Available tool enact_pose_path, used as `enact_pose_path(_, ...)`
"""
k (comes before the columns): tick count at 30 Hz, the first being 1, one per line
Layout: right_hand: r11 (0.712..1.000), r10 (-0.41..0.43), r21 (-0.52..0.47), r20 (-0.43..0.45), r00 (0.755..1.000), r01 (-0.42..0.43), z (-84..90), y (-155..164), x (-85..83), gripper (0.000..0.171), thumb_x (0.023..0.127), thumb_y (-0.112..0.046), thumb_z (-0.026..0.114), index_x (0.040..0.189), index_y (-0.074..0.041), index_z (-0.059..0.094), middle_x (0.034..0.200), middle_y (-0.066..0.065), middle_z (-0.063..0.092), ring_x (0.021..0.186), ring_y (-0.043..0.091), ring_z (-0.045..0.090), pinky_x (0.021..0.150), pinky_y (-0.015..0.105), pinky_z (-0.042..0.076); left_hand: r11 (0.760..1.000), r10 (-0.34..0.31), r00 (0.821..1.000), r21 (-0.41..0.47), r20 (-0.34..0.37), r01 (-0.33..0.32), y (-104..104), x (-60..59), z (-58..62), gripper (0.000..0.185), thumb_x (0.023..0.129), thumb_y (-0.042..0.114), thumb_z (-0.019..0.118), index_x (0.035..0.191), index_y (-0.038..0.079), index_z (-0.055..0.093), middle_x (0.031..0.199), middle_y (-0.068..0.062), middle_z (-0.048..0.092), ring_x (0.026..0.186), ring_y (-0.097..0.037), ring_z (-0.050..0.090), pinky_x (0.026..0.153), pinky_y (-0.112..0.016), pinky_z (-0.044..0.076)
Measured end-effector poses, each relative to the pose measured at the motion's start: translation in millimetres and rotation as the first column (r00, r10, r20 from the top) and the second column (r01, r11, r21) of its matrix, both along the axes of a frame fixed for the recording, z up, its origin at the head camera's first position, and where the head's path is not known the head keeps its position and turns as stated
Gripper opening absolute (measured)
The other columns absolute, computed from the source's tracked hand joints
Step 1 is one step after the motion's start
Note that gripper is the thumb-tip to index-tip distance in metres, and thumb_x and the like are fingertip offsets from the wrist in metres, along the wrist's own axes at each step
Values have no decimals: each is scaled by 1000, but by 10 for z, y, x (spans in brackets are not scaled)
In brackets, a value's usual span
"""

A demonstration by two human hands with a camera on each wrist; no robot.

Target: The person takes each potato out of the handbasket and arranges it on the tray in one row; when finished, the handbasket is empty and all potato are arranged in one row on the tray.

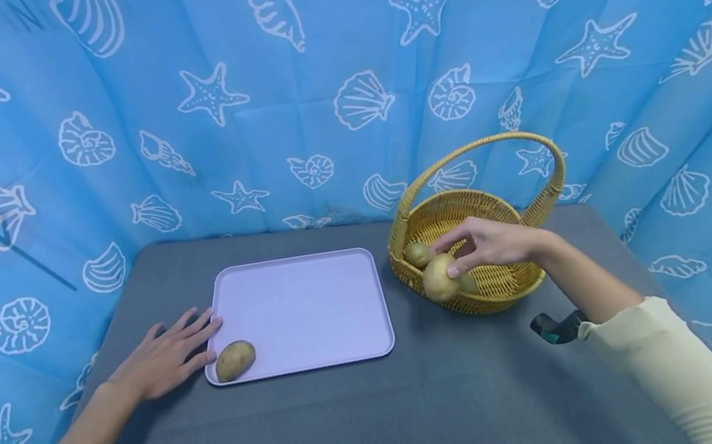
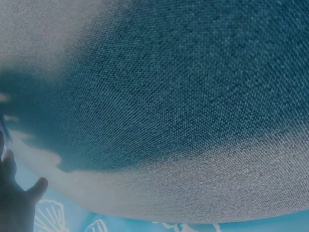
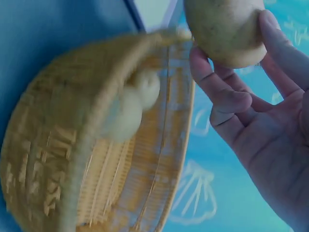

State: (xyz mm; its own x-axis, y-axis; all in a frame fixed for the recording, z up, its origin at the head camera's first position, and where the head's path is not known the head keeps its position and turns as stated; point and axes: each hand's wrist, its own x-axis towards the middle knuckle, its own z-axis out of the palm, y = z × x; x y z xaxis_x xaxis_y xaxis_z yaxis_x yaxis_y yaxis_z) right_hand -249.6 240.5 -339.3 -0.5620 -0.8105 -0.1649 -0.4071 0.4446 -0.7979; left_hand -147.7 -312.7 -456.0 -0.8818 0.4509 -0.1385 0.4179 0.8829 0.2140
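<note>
A potato [image 1: 440,278] is pinched between the thumb and fingers of my right hand [image 1: 493,241], held over the front left rim of a yellow wicker basket [image 1: 525,289]. In the right wrist view the same potato [image 3: 227,31] is up beside the basket's rim. Two more potatoes lie inside the basket, one of them a small round potato [image 1: 417,253]. My left hand [image 1: 158,359] lies spread at the left edge of a pale lilac tray [image 1: 314,312], fingertips at its rim. Another potato [image 1: 235,360] rests in the tray's front left corner.
A grey cloth [image 1: 385,417] covers the table. The basket's tall arched handle [image 1: 478,142] rises over its opening. Behind and at both sides hangs a blue curtain [image 1: 284,110] with white shells and starfish.
</note>
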Motion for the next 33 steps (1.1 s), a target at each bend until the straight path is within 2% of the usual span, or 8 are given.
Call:
enact_pose_path(7,996,55,-72,-52,997,-59,-113,-460,87,38,92,-13,72,127,-1,65,123,11,67,104,22,64,92,38,54,1000,1,1000,2,-2,-1,4,-3,-1,66,100,53,49,154,15,38,159,-17,32,145,-48,22,107,-77,15)
enact_pose_path(9,994,52,-99,-32,998,-55,-181,-614,106,37,92,-11,72,127,0,65,120,11,68,101,22,64,90,39,55,1000,-1,1000,1,-6,1,-2,-8,-10,66,100,53,49,154,16,38,160,-17,32,145,-48,23,107,-77,16)
enact_pose_path(17,981,65,-188,63,996,-52,-546,-1281,146,35,90,-3,72,124,6,64,122,15,67,111,19,63,97,46,51,1000,-2,1000,10,-11,2,-18,-6,-22,66,100,52,50,154,16,38,160,-16,32,145,-48,22,107,-77,15)
enact_pose_path(27,988,48,-147,28,998,-43,-809,-1914,281,23,93,-9,70,114,-1,70,113,11,71,106,19,64,92,32,52,1000,-1,1000,12,-9,1,-17,8,-12,66,100,52,50,154,16,39,159,-17,32,146,-47,23,107,-77,15)
enact_pose_path(33,995,3,-104,53,999,2,-879,-2157,367,26,95,-14,69,119,-3,70,115,9,71,108,18,64,90,26,50,1000,0,1000,3,-21,0,-18,-5,-45,67,100,54,48,154,16,39,159,-18,32,145,-47,23,107,-77,16)
